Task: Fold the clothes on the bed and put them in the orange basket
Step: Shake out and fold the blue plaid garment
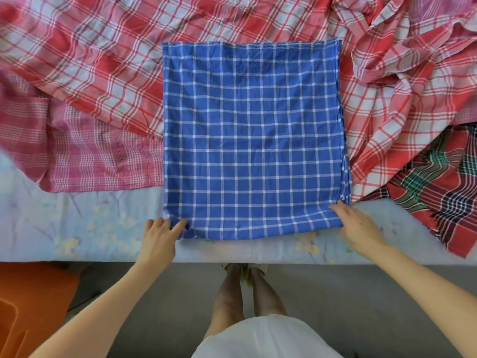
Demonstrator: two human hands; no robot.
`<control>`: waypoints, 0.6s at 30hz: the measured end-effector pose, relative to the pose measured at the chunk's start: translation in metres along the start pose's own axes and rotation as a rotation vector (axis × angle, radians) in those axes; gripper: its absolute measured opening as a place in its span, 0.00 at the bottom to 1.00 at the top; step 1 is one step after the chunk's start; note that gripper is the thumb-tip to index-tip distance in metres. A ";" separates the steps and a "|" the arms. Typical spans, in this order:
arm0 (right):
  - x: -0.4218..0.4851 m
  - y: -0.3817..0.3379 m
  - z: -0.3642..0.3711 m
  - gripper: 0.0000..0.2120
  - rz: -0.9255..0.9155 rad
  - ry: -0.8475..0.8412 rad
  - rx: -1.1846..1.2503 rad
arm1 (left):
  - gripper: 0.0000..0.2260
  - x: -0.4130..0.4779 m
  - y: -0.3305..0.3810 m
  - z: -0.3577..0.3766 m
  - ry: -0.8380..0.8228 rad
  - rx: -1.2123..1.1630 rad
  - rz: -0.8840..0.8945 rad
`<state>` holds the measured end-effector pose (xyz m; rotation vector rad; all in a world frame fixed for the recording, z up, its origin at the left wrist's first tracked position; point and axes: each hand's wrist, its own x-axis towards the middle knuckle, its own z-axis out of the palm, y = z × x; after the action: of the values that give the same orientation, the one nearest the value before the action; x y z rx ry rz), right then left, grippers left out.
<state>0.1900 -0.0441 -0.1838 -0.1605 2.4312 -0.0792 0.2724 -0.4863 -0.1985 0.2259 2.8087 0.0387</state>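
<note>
A blue cloth with white checks (254, 140) lies folded into a flat rectangle in the middle of the bed. My left hand (158, 235) pinches its near left corner between thumb and fingers. My right hand (358, 226) rests on the near right corner, fingers over the edge; whether it grips the cloth I cannot tell for sure, but the corner sits under its fingers. The orange basket (36, 288) stands on the floor at the lower left, partly out of view.
A large red and white plaid cloth (108, 55) lies spread and crumpled behind the blue one. A pink checked cloth (85, 156) lies at the left, a red, green and navy plaid cloth (438, 187) at the right. The bed's pale floral sheet (77, 228) shows near its front edge.
</note>
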 end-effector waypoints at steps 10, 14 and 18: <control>0.025 0.022 -0.103 0.12 0.001 0.113 0.779 | 0.08 0.024 -0.053 -0.067 0.078 -0.675 -0.202; 0.071 0.010 -0.143 0.30 0.095 0.202 1.188 | 0.13 0.085 -0.043 -0.115 0.102 -1.400 -0.565; 0.141 -0.002 -0.187 0.19 0.158 0.403 1.229 | 0.12 0.180 -0.054 -0.133 0.259 -1.336 -0.645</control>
<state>-0.0380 -0.0626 -0.1319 0.6444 2.3054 -1.5812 0.0537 -0.5107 -0.1315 -1.0012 2.2845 1.7279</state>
